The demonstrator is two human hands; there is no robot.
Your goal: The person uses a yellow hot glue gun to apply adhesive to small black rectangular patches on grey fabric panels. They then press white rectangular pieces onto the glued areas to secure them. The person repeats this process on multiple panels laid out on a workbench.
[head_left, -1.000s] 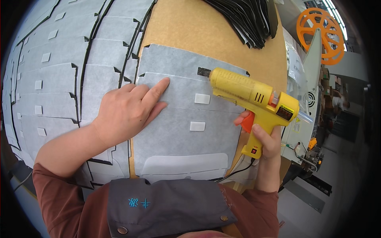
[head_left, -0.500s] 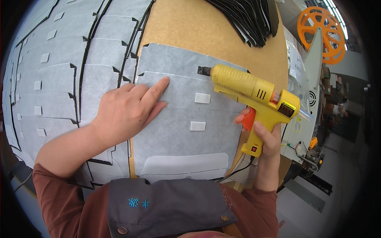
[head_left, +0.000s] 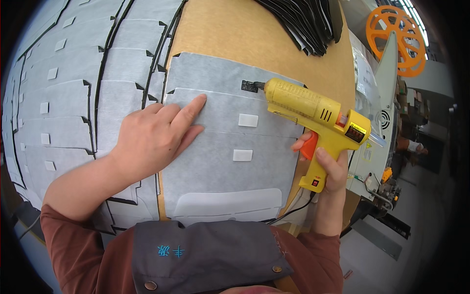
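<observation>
My right hand [head_left: 334,169] grips the handle of a yellow hot glue gun [head_left: 304,104], with fingers at its orange trigger [head_left: 308,145]. A clear glue stick [head_left: 376,139] pokes out of its back end. The dark nozzle [head_left: 259,85] is at the right side of a small black rectangle [head_left: 248,86] on a pale grey-blue sheet [head_left: 215,73]; whether it touches, I cannot tell. My left hand [head_left: 149,134] lies on the overlapping sheets, index finger stretched out and the other fingers partly bent. Two small white rectangles [head_left: 248,120] sit on the sheets between my hands.
Rows of similar overlapping sheets [head_left: 63,105] with white tabs cover the left side. A stack of black pieces [head_left: 306,22] lies on the brown board [head_left: 215,29] at the far side. To the right stands a machine with an orange reel [head_left: 395,39]. A black cord [head_left: 293,211] runs from the gun.
The glue gun has shifted slightly right, and more of the black rectangle shows beside its nozzle. My left hand stays on the sheets.
</observation>
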